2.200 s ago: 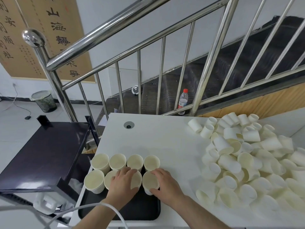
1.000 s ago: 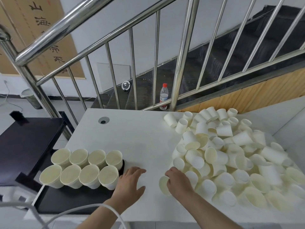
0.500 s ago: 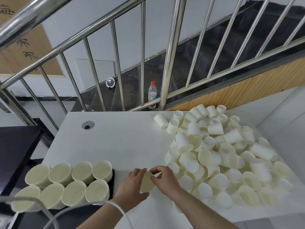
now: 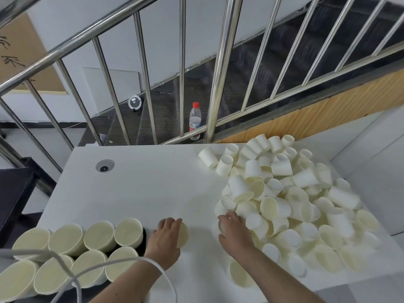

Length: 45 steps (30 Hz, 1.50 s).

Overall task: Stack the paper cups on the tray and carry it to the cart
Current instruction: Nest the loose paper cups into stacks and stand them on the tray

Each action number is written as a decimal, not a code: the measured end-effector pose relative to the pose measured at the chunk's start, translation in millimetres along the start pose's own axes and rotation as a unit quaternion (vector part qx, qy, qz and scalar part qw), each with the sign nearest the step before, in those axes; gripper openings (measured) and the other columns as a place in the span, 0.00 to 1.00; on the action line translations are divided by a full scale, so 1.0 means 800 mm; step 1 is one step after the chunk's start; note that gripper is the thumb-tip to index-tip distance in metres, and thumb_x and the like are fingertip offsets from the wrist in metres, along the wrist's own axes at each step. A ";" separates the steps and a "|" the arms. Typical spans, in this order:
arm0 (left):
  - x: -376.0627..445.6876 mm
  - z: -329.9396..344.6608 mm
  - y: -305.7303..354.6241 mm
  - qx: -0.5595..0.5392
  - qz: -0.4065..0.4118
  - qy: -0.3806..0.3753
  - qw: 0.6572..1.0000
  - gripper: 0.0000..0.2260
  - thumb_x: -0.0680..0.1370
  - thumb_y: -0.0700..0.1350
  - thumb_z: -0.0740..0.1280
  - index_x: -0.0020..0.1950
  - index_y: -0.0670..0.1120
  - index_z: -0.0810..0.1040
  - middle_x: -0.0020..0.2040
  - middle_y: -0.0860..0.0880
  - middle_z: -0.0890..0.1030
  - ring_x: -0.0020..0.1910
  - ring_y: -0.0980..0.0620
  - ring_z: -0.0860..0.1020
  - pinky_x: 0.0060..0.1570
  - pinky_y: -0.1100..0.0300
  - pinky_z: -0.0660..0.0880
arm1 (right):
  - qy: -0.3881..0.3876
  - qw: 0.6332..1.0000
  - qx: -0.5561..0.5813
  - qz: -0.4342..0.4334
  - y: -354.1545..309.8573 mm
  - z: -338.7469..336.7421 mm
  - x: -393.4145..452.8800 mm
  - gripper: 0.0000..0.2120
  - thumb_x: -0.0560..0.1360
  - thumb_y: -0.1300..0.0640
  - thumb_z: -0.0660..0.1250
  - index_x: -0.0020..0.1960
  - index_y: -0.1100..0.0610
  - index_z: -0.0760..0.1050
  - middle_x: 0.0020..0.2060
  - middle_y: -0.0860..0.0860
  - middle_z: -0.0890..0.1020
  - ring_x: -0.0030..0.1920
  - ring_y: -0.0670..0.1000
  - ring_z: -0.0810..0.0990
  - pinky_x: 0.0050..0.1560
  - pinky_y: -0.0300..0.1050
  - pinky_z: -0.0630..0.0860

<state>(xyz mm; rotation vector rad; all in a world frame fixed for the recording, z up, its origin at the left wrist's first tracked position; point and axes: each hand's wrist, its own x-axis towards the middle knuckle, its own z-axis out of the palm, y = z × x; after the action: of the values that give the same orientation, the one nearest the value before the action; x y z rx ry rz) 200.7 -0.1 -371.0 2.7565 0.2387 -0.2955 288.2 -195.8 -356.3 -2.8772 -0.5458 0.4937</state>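
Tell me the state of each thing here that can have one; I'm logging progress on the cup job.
left hand: holds a paper cup.
right hand: fingers curled on a cup at the pile's edge.
tray cups: upright, two rows of four.
tray: on the table, mostly hidden.
loose cups: tumbled, unstacked.
bottle: upright, capped.
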 end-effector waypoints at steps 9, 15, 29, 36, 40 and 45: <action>0.000 -0.007 0.000 0.004 0.015 0.020 1.000 0.38 0.70 0.59 0.69 0.75 0.52 0.57 0.71 0.53 0.63 0.73 0.48 0.57 0.65 0.53 0.62 | 0.036 0.992 0.120 -0.013 -0.004 0.001 0.005 0.24 0.77 0.52 0.65 0.72 0.51 0.67 0.67 0.48 0.69 0.67 0.51 0.68 0.66 0.42 0.67; 0.005 -0.023 0.018 -0.074 0.039 0.057 0.995 0.41 0.70 0.65 0.67 0.76 0.54 0.53 0.73 0.58 0.60 0.73 0.55 0.59 0.67 0.57 0.59 | -0.002 0.845 0.525 0.101 -0.026 -0.019 0.007 0.11 0.75 0.54 0.69 0.58 0.49 0.78 0.55 0.48 0.79 0.52 0.47 0.79 0.49 0.43 0.80; 0.003 -0.024 0.029 -0.158 0.074 0.079 0.982 0.32 0.68 0.52 0.72 0.70 0.52 0.65 0.63 0.54 0.66 0.62 0.53 0.69 0.60 0.62 0.66 | 0.080 0.890 0.447 0.047 -0.031 -0.010 -0.010 0.10 0.73 0.46 0.71 0.53 0.47 0.79 0.52 0.41 0.80 0.49 0.41 0.78 0.49 0.34 0.74; 0.010 -0.018 0.040 -0.130 0.098 0.045 0.986 0.37 0.70 0.50 0.69 0.76 0.52 0.57 0.66 0.52 0.65 0.65 0.51 0.67 0.60 0.59 0.71 | 0.041 0.921 0.387 0.003 -0.041 -0.012 -0.013 0.10 0.74 0.51 0.69 0.54 0.48 0.78 0.49 0.40 0.81 0.37 0.43 0.79 0.41 0.33 0.75; 0.013 -0.017 0.037 -0.110 0.112 0.040 0.987 0.37 0.70 0.53 0.70 0.76 0.52 0.57 0.68 0.53 0.66 0.66 0.51 0.67 0.60 0.60 0.69 | 0.059 0.934 0.351 0.035 -0.033 -0.007 -0.007 0.10 0.74 0.60 0.65 0.54 0.52 0.78 0.48 0.42 0.81 0.40 0.44 0.78 0.43 0.34 0.75; 0.010 -0.019 0.017 0.017 0.070 -0.020 0.997 0.37 0.72 0.57 0.68 0.77 0.54 0.53 0.74 0.51 0.58 0.73 0.50 0.58 0.72 0.57 0.54 | 0.048 0.955 0.280 0.087 -0.013 0.001 0.001 0.09 0.75 0.64 0.63 0.50 0.52 0.75 0.47 0.46 0.79 0.47 0.46 0.78 0.47 0.36 0.73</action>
<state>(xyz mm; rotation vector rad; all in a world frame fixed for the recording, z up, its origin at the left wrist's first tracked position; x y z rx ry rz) 214.0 -5.8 -354.9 2.7807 0.0290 -0.3204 285.2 -185.5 -354.6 -2.3910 -0.1044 0.4421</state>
